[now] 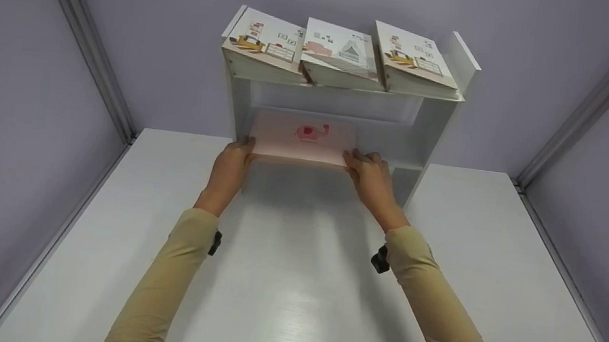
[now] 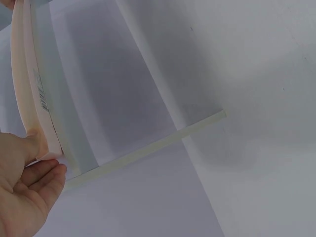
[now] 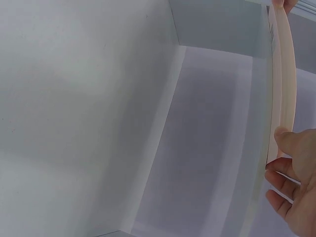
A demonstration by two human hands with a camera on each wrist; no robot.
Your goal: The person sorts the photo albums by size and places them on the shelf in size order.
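A flat pink box (image 1: 302,141) with a red elephant on top lies partly on the middle board of a small white shelf (image 1: 392,141). My left hand (image 1: 231,165) pinches its left end, thumb against the front edge and fingers below, as the left wrist view shows. At the opposite end, my right hand (image 1: 373,182) pinches the right front corner between thumb and fingers. The box's long edge (image 2: 29,79) bows slightly, and a barcode (image 2: 42,94) shows on its side. Its back part is over the board; whether it touches the board I cannot tell.
Three picture-covered books or binders, left (image 1: 268,41), middle (image 1: 342,53) and right (image 1: 414,56), lean back on the top shelf. The shelf stands on a white table (image 1: 290,285) against a grey-lilac wall (image 1: 182,34). Side panels flank the table.
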